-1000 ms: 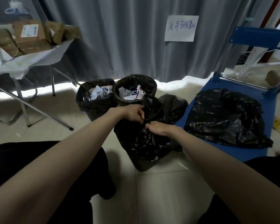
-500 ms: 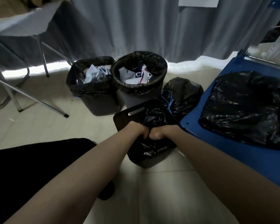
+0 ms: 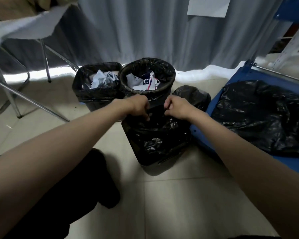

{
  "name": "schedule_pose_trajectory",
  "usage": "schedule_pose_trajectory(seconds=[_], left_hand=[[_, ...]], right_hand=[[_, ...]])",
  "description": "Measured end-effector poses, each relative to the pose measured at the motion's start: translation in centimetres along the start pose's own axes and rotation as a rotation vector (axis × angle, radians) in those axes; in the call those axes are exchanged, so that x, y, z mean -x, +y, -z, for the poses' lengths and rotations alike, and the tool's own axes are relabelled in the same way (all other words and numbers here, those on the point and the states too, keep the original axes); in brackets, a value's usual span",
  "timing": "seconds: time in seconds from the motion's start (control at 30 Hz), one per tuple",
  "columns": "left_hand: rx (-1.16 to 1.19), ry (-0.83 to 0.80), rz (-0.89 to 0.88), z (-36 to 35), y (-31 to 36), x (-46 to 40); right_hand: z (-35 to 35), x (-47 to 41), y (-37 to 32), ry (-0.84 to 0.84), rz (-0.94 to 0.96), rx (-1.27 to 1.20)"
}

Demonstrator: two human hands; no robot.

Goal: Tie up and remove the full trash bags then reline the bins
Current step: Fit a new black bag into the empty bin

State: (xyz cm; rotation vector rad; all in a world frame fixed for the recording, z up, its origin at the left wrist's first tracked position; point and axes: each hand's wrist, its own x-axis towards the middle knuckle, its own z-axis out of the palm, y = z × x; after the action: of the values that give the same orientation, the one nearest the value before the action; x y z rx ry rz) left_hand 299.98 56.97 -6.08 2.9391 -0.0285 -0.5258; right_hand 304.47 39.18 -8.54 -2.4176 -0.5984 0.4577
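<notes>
A dark bin [image 3: 158, 167] stands on the floor just in front of me with a black bag [image 3: 160, 133] in it. My left hand [image 3: 138, 107] pinches the bag's far edge on the left, and my right hand [image 3: 177, 107] pinches it on the right, a short gap between them. Behind it stand two lined bins full of paper, a square bin [image 3: 97, 87] at the left and a round bin [image 3: 148, 76] beside it. A tied black bag [image 3: 192, 94] sits on the floor to the right of the round bin.
A blue cart [image 3: 238, 78] at the right carries a large black bag [image 3: 262, 114]. A folding table [image 3: 24, 30] with metal legs stands at the left. A grey curtain [image 3: 136, 28] with a paper note hangs behind. My dark trouser leg [image 3: 62, 195] is at the lower left.
My hands were together low in the bag's mouth; they have risen and moved apart, drawing the bag's edge up over the near bin. The camera has tilted slightly.
</notes>
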Motion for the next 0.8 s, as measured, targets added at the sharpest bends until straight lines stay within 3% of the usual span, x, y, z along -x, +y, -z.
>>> schedule_pose_trajectory(seconds=[0.07,0.17,0.3,0.4,0.57,0.67,0.8], left_hand=[[0.072,0.151,0.022,1.0,-1.2,1.5],[0.234,0.297,0.073,1.2,-3.0,3.2],[0.302,0.402,0.172,0.1,-4.7,4.5],[0.178,0.362,0.311,-0.3,-5.6,5.0],[-0.093,0.081,0.468,-0.7,-5.9,5.9],[-0.206,0.080,0.346,-1.4,-4.9,5.0],[0.168,0.234,-0.133,-1.4,0.1,3.7]], right_hand=[[1.4,1.7,-0.8,0.071,0.074,-0.116],[2.7,3.8,-1.0,0.099,0.167,-0.079],[3.0,5.8,1.0,0.221,-0.010,0.082],[2.6,6.7,2.3,0.251,-0.148,0.270],[2.2,7.3,3.3,0.286,-0.166,0.426],[1.8,7.2,3.4,0.273,-0.170,0.316],[1.4,7.0,2.8,0.296,-0.139,0.171]])
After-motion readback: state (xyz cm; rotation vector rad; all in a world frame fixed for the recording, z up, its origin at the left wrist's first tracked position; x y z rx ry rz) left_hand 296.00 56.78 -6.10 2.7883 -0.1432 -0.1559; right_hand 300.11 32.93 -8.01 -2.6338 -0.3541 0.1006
